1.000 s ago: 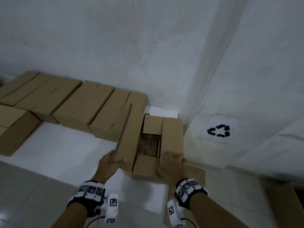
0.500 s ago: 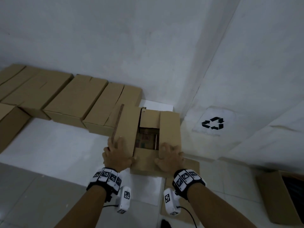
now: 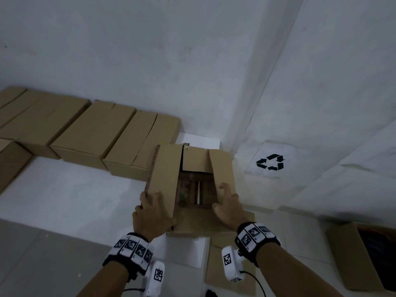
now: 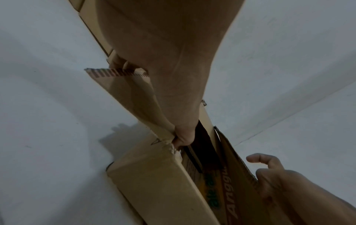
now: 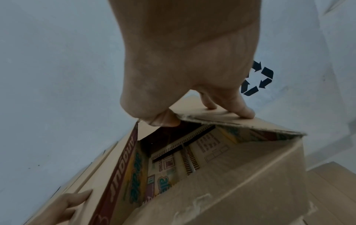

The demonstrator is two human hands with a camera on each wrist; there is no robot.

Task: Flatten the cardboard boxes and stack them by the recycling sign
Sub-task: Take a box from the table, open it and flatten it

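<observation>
A brown cardboard box (image 3: pixel 195 159) with printed inner walls stands on the white floor in the corner, its top partly open. My left hand (image 3: pixel 150 213) grips the box's long left flap (image 3: pixel 165 168), fingers over its near edge and thumb at its base. My right hand (image 3: pixel 228 207) pinches the right flap (image 3: pixel 222 168), thumb under the edge and fingers on top, as the right wrist view shows on that flap (image 5: pixel 231 120). The black recycling sign (image 3: pixel 270 162) is on the wall just right of the box.
A row of closed cardboard boxes (image 3: pixel 92 133) lines the wall to the left. A flat cardboard sheet (image 3: pixel 231 266) lies under and in front of the held box. Another open box (image 3: pixel 347 254) sits at the lower right. White floor (image 3: pixel 64 196) lies bare to the left.
The left flap stood upright in my left hand a second ago; it now leans inward over the opening. My right hand has shifted from pressing the near flap to pinching the right flap.
</observation>
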